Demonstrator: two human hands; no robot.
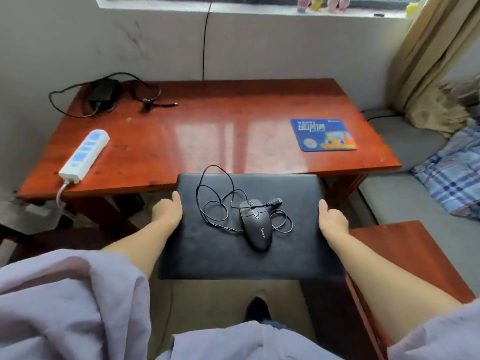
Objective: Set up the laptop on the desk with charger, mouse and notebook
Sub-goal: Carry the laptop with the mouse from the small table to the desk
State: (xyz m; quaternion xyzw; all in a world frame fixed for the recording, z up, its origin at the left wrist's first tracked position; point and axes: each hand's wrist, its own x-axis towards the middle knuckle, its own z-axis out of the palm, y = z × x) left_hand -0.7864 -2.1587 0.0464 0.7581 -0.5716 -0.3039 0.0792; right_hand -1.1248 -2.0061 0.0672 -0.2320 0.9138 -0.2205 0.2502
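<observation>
A closed black laptop [207,250] hangs in the air just in front of the red-brown wooden desk [207,141]. My left hand [167,211] grips its left edge and my right hand [332,219] grips its right edge. A black wired mouse [255,229] lies on the lid with its cable looped loosely around it. The black charger brick [104,96] with tangled cord sits at the desk's far left corner. No notebook is visible.
A white power strip [84,154] lies along the desk's left side. A blue mouse pad [323,135] lies at the right. A wooden bench [405,255] stands near right, a grey sofa with a plaid cloth [452,175] beyond it.
</observation>
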